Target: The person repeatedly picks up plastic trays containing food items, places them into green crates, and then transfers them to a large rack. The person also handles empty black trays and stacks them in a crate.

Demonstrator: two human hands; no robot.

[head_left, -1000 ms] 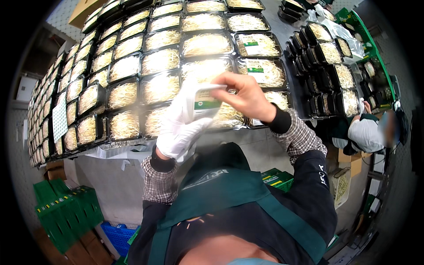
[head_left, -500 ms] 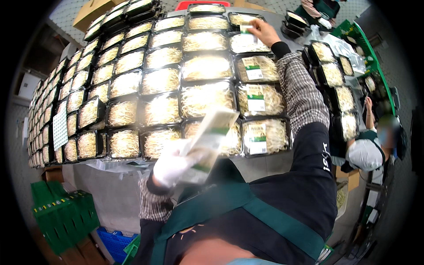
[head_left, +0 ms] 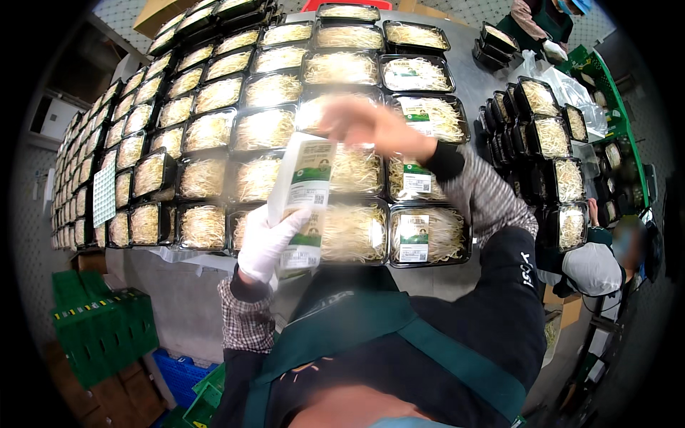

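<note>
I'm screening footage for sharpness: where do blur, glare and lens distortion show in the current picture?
Head view: the bare right hand is blurred, while the gloved left hand and its label strip look clearer; head view: glare whitens the sprout tray by the right hand's fingers; head view: the fisheye lens bends the left-hand tray rows, with black corners.

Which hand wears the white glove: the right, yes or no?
No: the white glove is on the left hand, which grips the label strip, while the right hand is bare.
</note>
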